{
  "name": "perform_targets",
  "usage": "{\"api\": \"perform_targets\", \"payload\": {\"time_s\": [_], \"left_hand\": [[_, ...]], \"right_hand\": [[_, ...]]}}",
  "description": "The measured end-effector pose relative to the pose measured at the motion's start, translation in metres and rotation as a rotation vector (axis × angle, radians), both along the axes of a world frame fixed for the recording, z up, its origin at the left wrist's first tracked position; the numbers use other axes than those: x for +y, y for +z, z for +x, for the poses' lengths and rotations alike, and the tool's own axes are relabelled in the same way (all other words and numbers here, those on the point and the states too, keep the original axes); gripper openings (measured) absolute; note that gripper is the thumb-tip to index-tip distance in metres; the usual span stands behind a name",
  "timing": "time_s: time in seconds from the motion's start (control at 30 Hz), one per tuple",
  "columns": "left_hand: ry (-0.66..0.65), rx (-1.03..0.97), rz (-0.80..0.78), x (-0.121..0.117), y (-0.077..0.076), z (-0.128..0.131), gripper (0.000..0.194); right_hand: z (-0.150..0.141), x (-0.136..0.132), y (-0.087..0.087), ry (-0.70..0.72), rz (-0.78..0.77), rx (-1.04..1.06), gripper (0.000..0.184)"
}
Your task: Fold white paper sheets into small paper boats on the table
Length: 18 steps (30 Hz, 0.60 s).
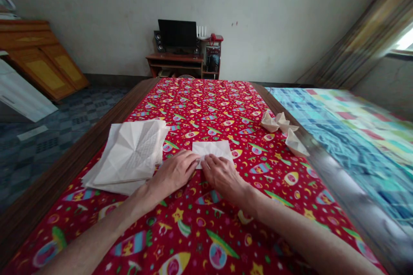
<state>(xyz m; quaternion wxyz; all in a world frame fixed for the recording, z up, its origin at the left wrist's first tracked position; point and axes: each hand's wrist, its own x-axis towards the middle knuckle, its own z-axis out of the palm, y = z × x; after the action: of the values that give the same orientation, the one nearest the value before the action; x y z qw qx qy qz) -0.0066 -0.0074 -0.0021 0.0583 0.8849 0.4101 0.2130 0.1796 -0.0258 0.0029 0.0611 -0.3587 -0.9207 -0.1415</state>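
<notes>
A small white sheet of paper (211,147) with crease lines lies flat on the red patterned cloth in front of me. My left hand (179,168) is at its lower left edge, fingers closed and pressed together on the paper. From the right, my right hand (222,176) bears down on the lower part of the same sheet, its fingers bent and close together. Both hands cover the paper's near edge, so the fingertips' hold is partly hidden. Left of my left hand, a stack of creased white paper sheets (129,150) rests on the cloth.
Several folded white paper shapes (285,126) stand at the table's right edge. The red cloth (206,99) covers a dark wooden table. Beyond it is a desk with a monitor (177,33) and a red telephone (216,38). A bed (338,129) adjoins on the right.
</notes>
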Motion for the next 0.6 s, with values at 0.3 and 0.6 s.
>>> {"api": "perform_targets", "payload": {"time_s": [0.3,0.6], "left_hand": [[-0.109,0.001,0.025,0.002,-0.004,-0.013,0.074],[-0.164,-0.004,0.130,0.009,-0.010,-0.019,0.046]], "right_hand": [[0.019,0.001,-0.005,0.013,-0.056,0.236,0.017],[0.048,0.002,-0.009,0.251,-0.180,0.703,0.024]]}}
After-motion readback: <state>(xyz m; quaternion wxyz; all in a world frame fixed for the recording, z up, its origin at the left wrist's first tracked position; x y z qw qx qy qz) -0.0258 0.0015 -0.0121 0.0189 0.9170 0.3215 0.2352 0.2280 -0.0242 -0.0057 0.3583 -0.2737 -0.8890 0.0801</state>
